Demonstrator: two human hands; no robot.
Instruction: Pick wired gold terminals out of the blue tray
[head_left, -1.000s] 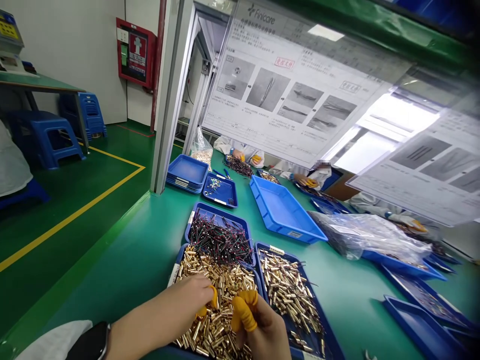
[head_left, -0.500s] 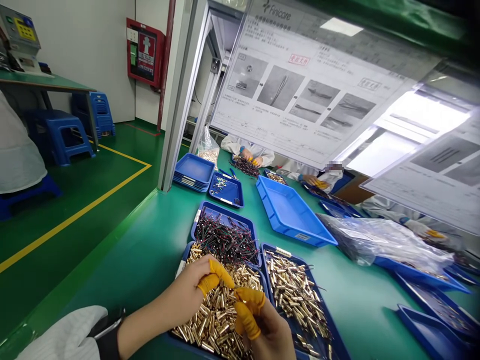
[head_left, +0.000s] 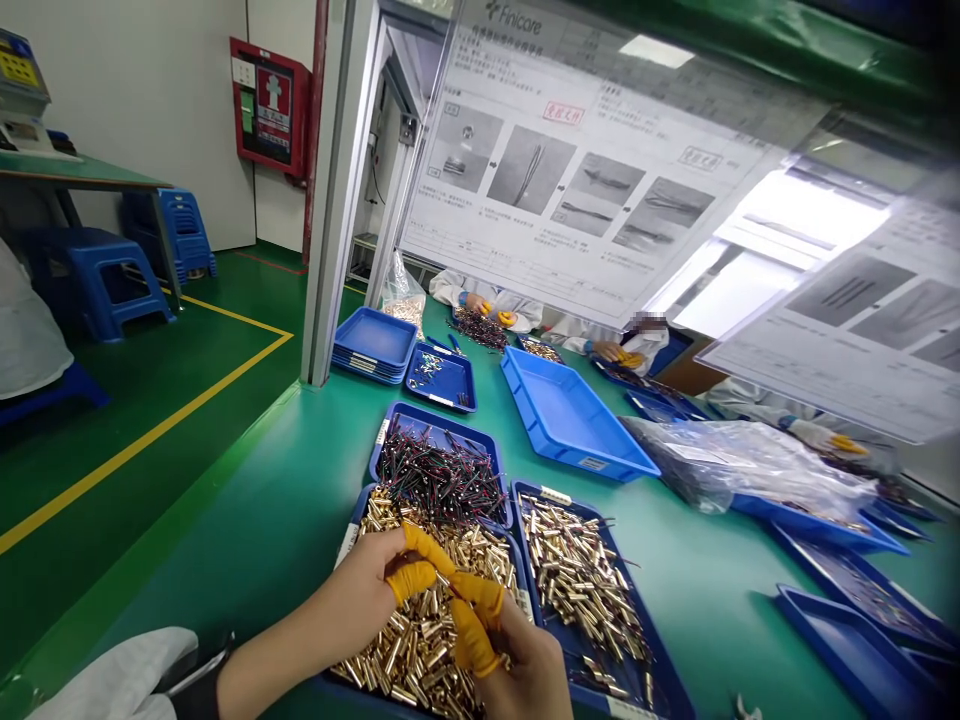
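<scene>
My left hand and my right hand meet fingertip to fingertip above a blue tray heaped with small brass tubes. Yellow finger cots cover the thumbs and forefingers. Both hands are closed in a pinch; a tiny piece seems to sit between the tips, too small and covered to make out. Just beyond the tubes, another blue tray holds a tangle of thin dark wires with red and green strands. Right of my hands lies a tray of brass tubes, some with dark wire ends sticking out.
A large light-blue bin stands farther back, near a small tray and stacked trays. Plastic sheeting covers trays at right. Instruction sheets hang overhead beside a metal post. Co-workers' gloved hands show across the table.
The view has shifted slightly, so most things sit a little farther left. My hands stay pinched together over the brass tubes, the fingertips drawn slightly closer.
</scene>
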